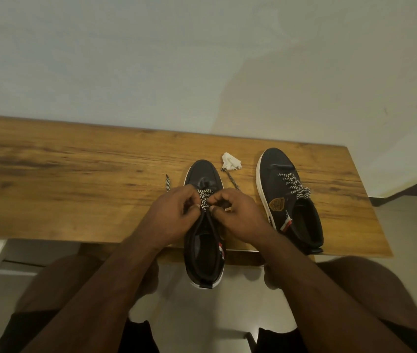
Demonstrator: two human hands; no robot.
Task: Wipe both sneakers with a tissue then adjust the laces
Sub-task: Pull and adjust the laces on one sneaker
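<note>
From the head camera, both hands are down on the near sneaker (pixel 203 225), which sits toe-away on the wooden table (pixel 75 179) with its heel hanging over the near edge. The left hand (pixel 170 215) and the right hand (pixel 240 215) each have fingers curled, pinching the chequered lace (pixel 205 200) at the upper eyelets. Its two loose ends trail out on the table, one to the left (pixel 167 183), one to the right (pixel 231 179). The crumpled tissue (pixel 231 161) lies set aside between the toes, so wiping looks finished. The far sneaker (pixel 290 197), off to the right, already looks laced.

Doing this well, I'd say: draw both sides evenly, work the slack up from the toe, and steady the shoe, since that overhanging heel could tip it.

Hard to read here: the fingertips cover the top eyelets, so I cannot tell whether a knot is formed or which strand each hand has. The tongue is mostly in shadow.
</note>
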